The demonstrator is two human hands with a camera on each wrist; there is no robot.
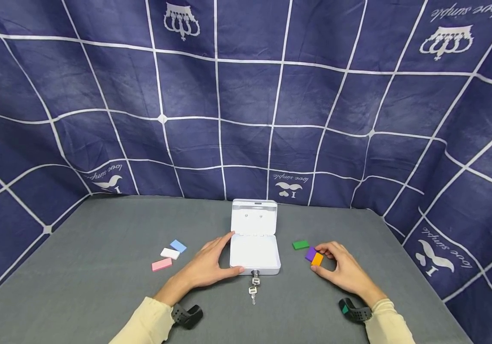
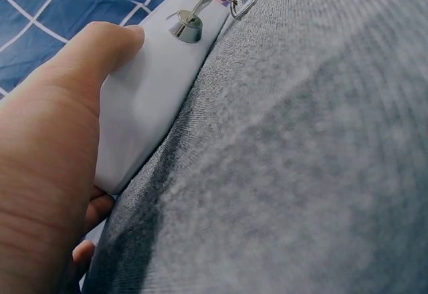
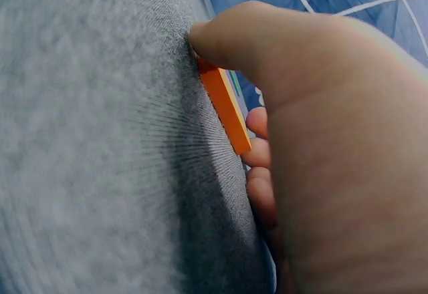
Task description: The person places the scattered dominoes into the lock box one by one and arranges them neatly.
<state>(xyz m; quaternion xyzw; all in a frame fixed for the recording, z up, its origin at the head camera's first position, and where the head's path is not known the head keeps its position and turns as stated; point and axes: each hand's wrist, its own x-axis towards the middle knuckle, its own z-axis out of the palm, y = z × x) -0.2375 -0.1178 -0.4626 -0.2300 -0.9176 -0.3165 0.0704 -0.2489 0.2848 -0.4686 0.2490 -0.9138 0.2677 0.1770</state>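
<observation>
A white metal cash box (image 1: pixel 254 252) lies with its lid (image 1: pixel 253 217) raised at the centre of the table. Keys (image 1: pixel 252 289) hang from the lock on its front. My left hand (image 1: pixel 209 262) holds the box's left side, thumb on the front face and fingers along the side; the left wrist view shows that thumb beside the lock (image 2: pixel 188 27). My right hand (image 1: pixel 344 268) has thumb and fingers about the two ends of an orange block (image 1: pixel 317 259). This block lies against a purple block (image 1: pixel 310 253); a green block (image 1: pixel 301 245) lies just beyond.
Left of the box lie a blue block (image 1: pixel 178 245), a white block (image 1: pixel 170 253) and a pink block (image 1: pixel 162 264). Grey cloth covers the table (image 1: pixel 112 248). A dark blue curtain (image 1: pixel 246 95) with white lines stands behind and at both sides.
</observation>
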